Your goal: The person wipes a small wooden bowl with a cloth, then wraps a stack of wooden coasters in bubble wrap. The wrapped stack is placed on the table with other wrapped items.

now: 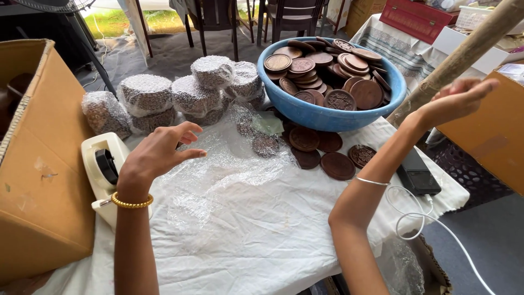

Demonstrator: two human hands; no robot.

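Observation:
My left hand (161, 150) hovers open, fingers spread, above a sheet of clear bubble wrap (218, 164) lying on the white cloth. It holds nothing. My right hand (458, 98) is raised at the right, open and empty, next to a wooden pole (458, 60). A blue bowl (305, 112) full of round carved brown discs stands at the back. Several loose brown discs (322, 150) lie on the cloth in front of the bowl. One disc wrapped in bubble wrap (266, 145) lies beside them.
Several bubble-wrapped stacks (180, 95) sit at the back left. A white tape dispenser (103, 164) stands by my left wrist, beside a cardboard box (38, 180). A black phone (417, 175) with a white cable lies at the table's right edge. Another cardboard box (491, 131) stands at the right.

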